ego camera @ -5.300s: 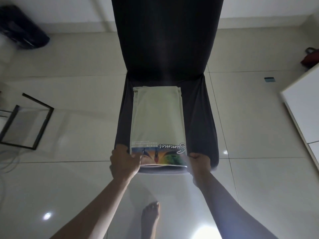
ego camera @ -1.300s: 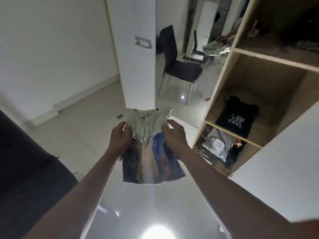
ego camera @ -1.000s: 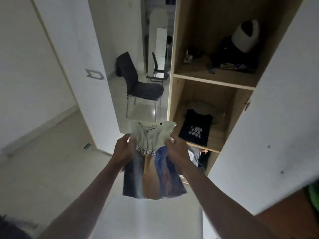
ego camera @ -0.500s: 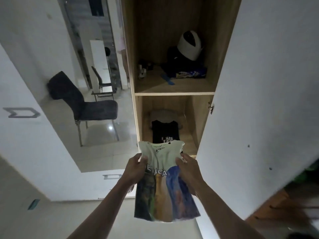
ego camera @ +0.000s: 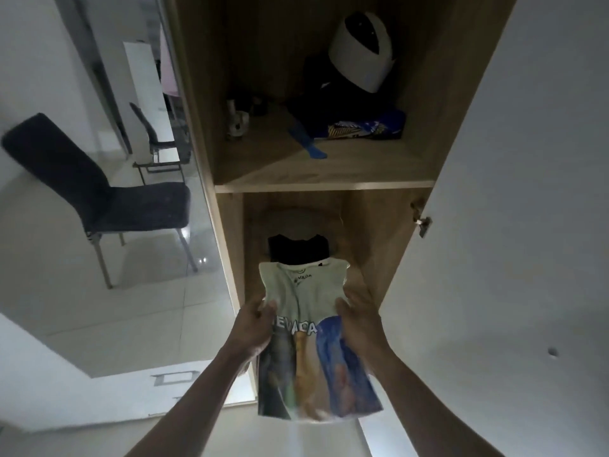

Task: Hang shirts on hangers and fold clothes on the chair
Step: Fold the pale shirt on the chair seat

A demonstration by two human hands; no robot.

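Left hand [ego camera: 255, 324] and right hand [ego camera: 357, 319] grip folded pale printed T-shirt [ego camera: 309, 338] before wooden wardrobe shelf [ego camera: 324, 186]. Risk: drooping lower fold may unfold on entry.

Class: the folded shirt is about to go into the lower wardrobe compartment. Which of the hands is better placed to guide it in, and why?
Probably the right hand: it grips the folded shirt slightly further forward than the left hand, nearer the black shirt. The margin is small.

We face open wooden wardrobe [ego camera: 227, 225], shelf [ego camera: 324, 185] at 12 o'clock. White door [ego camera: 527, 192] at 3 o'clock. Dark chair [ego camera: 99, 199] at 9 o'clock on glossy pale tiled floor [ego camera: 148, 308]. We see dim light, white walls [ego camera: 33, 77].
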